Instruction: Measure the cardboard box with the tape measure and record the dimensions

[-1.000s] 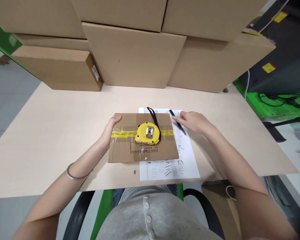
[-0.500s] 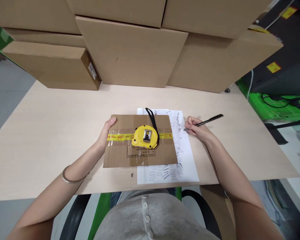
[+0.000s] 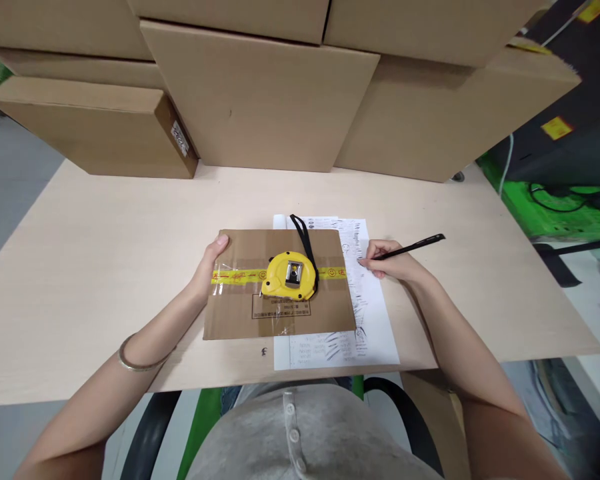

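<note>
1. Right hand (image 3: 393, 265) pinched shut on a slim black pen (image 3: 409, 247), tip down on the white printed paper sheet (image 3: 375, 320) just right of the box. Half a second back the pen was already gripped but the tip sat a touch further right; a second back the hand was only reaching for it lying on the sheet. So: picked up, brought to the page, looks like writing is starting.
2. Pen's long axis runs low and shallow, tip pointing left toward the box, back end sticking out right and slightly away from the body, over the bench.
3. Left hand (image 3: 205, 268) curled around the left edge of the flat brown cardboard box (image 3: 245, 313), thumb on top, steadying it. Same grip as before, box barely shifted.
4. Yellow tape measure (image 3: 289, 275) with black wrist strap parked on top of the box, right on the yellow tape strip, touched by neither hand.
5. Box overlapping the left part of the sheet, both lying mid-way on the pale wooden bench (image 3: 105, 233).
6. Bigger brown cartons (image 3: 260, 100) stacked along the far edge.
</note>
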A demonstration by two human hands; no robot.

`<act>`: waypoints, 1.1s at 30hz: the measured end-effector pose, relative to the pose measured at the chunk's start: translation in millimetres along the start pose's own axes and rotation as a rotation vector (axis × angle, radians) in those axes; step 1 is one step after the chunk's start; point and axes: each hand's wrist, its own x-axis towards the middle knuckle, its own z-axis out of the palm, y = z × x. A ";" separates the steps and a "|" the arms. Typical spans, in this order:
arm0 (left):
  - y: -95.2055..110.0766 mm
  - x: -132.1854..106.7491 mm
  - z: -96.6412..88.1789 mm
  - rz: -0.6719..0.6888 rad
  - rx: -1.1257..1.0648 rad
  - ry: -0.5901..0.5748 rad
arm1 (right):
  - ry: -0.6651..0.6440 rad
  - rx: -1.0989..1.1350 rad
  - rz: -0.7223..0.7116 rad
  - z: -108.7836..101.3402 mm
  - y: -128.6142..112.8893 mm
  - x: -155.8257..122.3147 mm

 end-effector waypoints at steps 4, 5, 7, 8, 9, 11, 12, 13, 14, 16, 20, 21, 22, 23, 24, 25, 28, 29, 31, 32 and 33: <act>-1.1 0.4 -1.6 -0.026 -0.013 0.000 | 0.001 -0.011 0.009 0.9 -1.9 0.6; -1.4 0.7 -2.2 -0.033 -0.019 0.002 | 0.000 -0.013 0.011 1.1 -2.4 0.5; -1.6 1.2 -2.9 -0.043 -0.034 0.005 | 0.004 -0.017 0.013 1.5 -3.2 0.3; -1.5 1.2 -2.9 -0.047 -0.039 0.005 | 0.009 -0.019 0.014 1.8 -3.5 0.3; -1.4 1.1 -2.7 -0.050 -0.040 0.003 | 0.012 -0.020 0.014 2.1 -3.8 0.2; -0.8 0.5 -1.6 -0.051 -0.036 0.006 | 0.016 -0.021 0.015 2.8 -4.5 0.0; -0.6 0.2 -1.0 -0.045 -0.034 0.013 | 0.017 -0.022 0.015 3.1 -5.1 -0.1; -0.3 -0.2 -0.3 -0.035 -0.032 0.021 | 0.018 -0.023 0.016 3.4 -5.7 -0.2; -0.1 -0.5 0.2 -0.026 -0.031 0.027 | 0.018 -0.025 0.017 3.6 -6.4 -0.3; 0.2 -0.7 0.9 -0.013 -0.026 0.031 | 0.019 -0.031 0.017 4.0 -7.8 -0.6; 0.6 0.0 0.7 -0.020 -0.020 0.036 | 0.018 -0.047 0.010 4.3 -9.1 -1.3; 0.8 0.2 0.7 -0.027 -0.024 0.039 | 0.016 -0.053 0.008 4.3 -8.9 -1.4; 1.0 0.2 0.7 -0.034 -0.026 0.039 | 0.015 -0.060 0.006 4.2 -8.6 -1.5; 1.3 0.1 0.8 -0.040 -0.025 0.039 | 0.014 -0.068 0.004 4.2 -8.2 -1.5; 1.6 -0.1 1.0 -0.042 -0.019 0.038 | 0.014 -0.079 0.003 4.1 -7.8 -1.5; 1.9 -0.5 1.3 -0.039 -0.012 0.038 | 0.014 -0.091 0.001 3.9 -7.5 -1.4; 2.5 -2.2 2.3 -0.020 0.003 0.030 | 0.010 -0.144 0.002 3.2 -8.4 -1.4; 2.4 -2.7 2.5 -0.019 0.001 0.030 | 0.009 -0.168 0.004 3.1 -9.4 -1.5; 1.8 -2.8 2.4 -0.031 -0.007 0.032 | 0.009 -0.227 0.013 3.5 -12.6 -2.4; 1.2 -2.4 2.1 -0.038 -0.008 0.033 | 0.010 -0.262 0.021 4.4 -14.7 -2.9; 0.3 -1.5 1.4 -0.034 -0.005 0.034 | 0.014 -0.303 0.032 5.9 -17.2 -3.5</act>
